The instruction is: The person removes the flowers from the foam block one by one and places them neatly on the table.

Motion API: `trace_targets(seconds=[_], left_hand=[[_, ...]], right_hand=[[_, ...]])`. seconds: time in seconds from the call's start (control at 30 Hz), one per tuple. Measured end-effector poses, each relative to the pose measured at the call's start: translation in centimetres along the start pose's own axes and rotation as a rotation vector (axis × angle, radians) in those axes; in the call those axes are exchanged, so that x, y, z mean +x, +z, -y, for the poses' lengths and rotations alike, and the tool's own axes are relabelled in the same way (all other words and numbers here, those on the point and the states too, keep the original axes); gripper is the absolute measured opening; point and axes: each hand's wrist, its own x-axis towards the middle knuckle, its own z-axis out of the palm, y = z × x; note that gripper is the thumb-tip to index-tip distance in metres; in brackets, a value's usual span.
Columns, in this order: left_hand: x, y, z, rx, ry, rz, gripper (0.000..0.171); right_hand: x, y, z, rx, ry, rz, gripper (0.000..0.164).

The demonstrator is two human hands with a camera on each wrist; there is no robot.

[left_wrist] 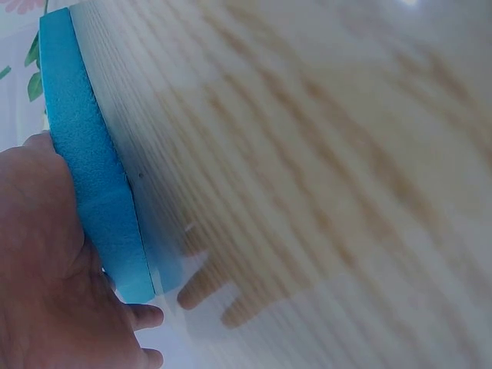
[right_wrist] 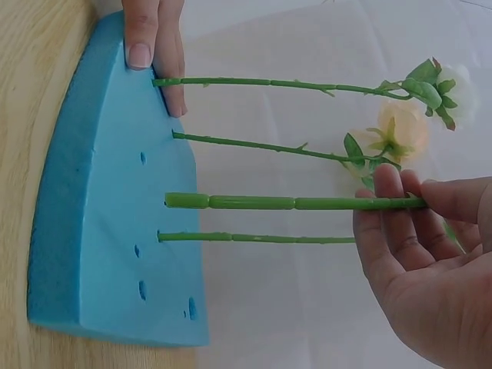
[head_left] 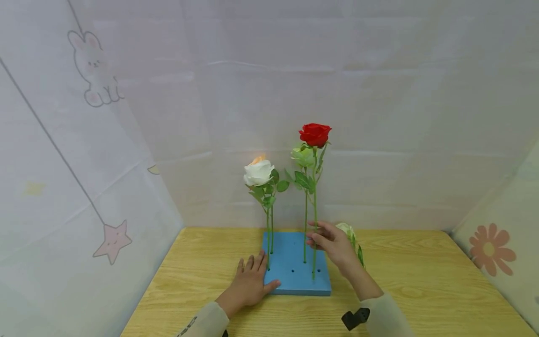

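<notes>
My right hand [head_left: 332, 243] pinches the green stem of a red rose [head_left: 315, 135] between thumb and fingers. The stem hangs upright over a blue foam block [head_left: 290, 281]; its cut lower end [right_wrist: 184, 201] looks apart from the block's surface. Spread over the block's left edge, my left hand [head_left: 249, 283] rests with straight fingers, thumb on the front part. A white rose [head_left: 258, 173], a peach rose [right_wrist: 403, 127] and a pale green rose [head_left: 303, 157] stand with their stems in holes. The left wrist view shows the block's side [left_wrist: 88, 138] beside my left hand.
Several small holes [head_left: 293, 271] show in the block's top. Another pale rose [head_left: 346, 229] lies on the wooden table [head_left: 404, 281] behind my right hand, partly hidden. A printed cloth [head_left: 379, 117] hangs behind and at both sides.
</notes>
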Motion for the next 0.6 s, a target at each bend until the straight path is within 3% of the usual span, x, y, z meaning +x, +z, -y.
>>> trace_targets(seconds=[0.6], left_hand=[[0.1,0.1,0.1,0.02,0.001,0.0,0.093]], right_hand=[[-1.8,-2.3,0.1,-0.048,0.036,0.0,0.043]])
